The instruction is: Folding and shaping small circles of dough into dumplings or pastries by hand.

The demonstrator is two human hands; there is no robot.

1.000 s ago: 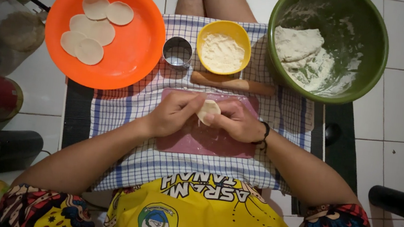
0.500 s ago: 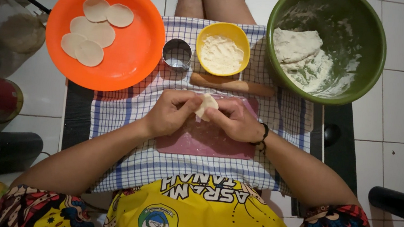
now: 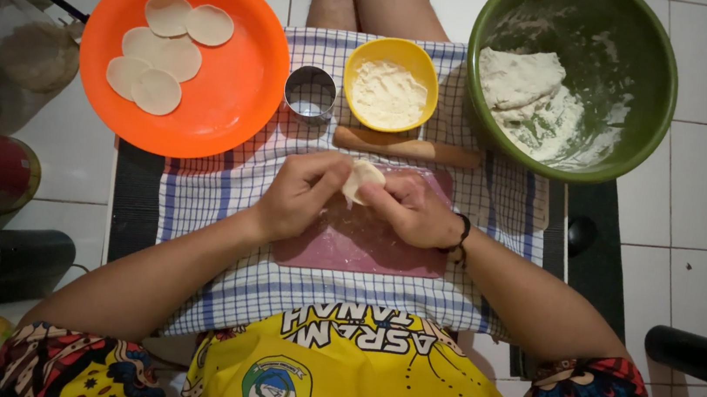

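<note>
1. We hold a small dough piece [image 3: 361, 180] between both hands, just above the pink mat [image 3: 366, 244] on the checked cloth [image 3: 223, 193].
2. Left hand [image 3: 306, 195]: fingers curled and pinched on the dough's left edge.
3. Right hand [image 3: 413, 212]: fingers bent, gripping the dough's right edge; a dark band sits at the wrist.
4. The dough lies between the fingertips of both hands, equally near each; its long axis runs roughly away from us, slightly tilted.
5. Beyond the hands: rolling pin [image 3: 407, 148], yellow bowl [image 3: 390, 87] of flour, metal ring cutter [image 3: 309, 92].
6. Orange plate [image 3: 234, 81] at far left carries cut rounds [image 3: 163, 52]; green bowl [image 3: 637, 79] at far right holds the dough mass [image 3: 523, 85].
</note>
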